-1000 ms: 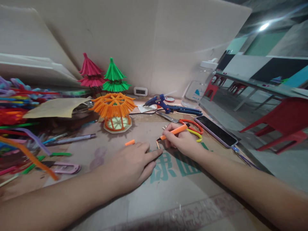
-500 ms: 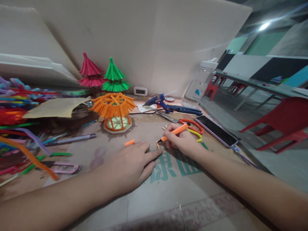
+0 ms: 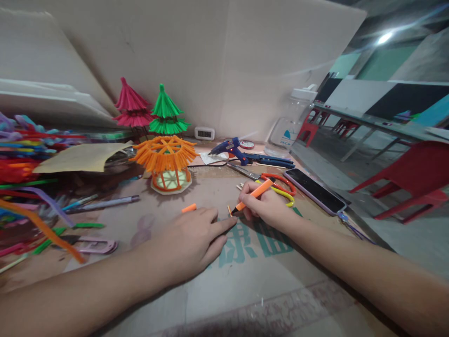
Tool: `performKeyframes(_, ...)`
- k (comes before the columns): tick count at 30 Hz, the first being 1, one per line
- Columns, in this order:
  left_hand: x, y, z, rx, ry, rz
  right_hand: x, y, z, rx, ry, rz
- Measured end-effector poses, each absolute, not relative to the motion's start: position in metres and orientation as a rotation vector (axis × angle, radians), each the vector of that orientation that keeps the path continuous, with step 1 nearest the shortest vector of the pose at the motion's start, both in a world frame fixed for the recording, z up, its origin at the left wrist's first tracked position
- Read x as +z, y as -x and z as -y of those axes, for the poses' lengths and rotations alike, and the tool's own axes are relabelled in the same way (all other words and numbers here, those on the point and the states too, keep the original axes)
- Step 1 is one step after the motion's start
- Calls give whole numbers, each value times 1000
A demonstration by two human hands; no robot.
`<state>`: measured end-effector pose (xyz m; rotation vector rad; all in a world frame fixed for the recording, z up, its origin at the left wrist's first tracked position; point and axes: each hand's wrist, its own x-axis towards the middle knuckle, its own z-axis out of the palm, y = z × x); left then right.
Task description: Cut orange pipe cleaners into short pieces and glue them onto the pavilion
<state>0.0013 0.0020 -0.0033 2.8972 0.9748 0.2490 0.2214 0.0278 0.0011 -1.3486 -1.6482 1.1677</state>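
My right hand (image 3: 264,206) grips an orange pen (image 3: 253,194), its dark tip down on a small stick piece (image 3: 229,210) lying on the cardboard sheet (image 3: 245,281). My left hand (image 3: 191,241) lies on the cardboard with the forefinger stretched out to that small piece, holding it down. An orange pen cap (image 3: 189,208) lies just beyond the left hand. An orange straw pavilion model (image 3: 166,161) stands behind it.
Red and green paper-umbrella models (image 3: 150,110) stand by the cardboard wall. A blue glue gun (image 3: 233,149), orange-handled scissors (image 3: 277,183), a phone (image 3: 314,190) and a clear jar (image 3: 289,126) sit at the right. Coloured straws (image 3: 24,159), pens and pink scissors (image 3: 94,243) crowd the left.
The pen in my right hand has shifted slightly left and down, its tip closer to the small piece. My left hand has stayed put.
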Motion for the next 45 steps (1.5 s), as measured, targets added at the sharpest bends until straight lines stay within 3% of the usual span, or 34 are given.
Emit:
performKeyframes(33, 9, -1, 7, 124, -2735, -1092, -17, -215, -35, 1290, 1242, 1621)
performKeyframes(45, 2, -1, 1, 252, -2855, -979, -9, -222, -32, 1159, 1224, 1569)
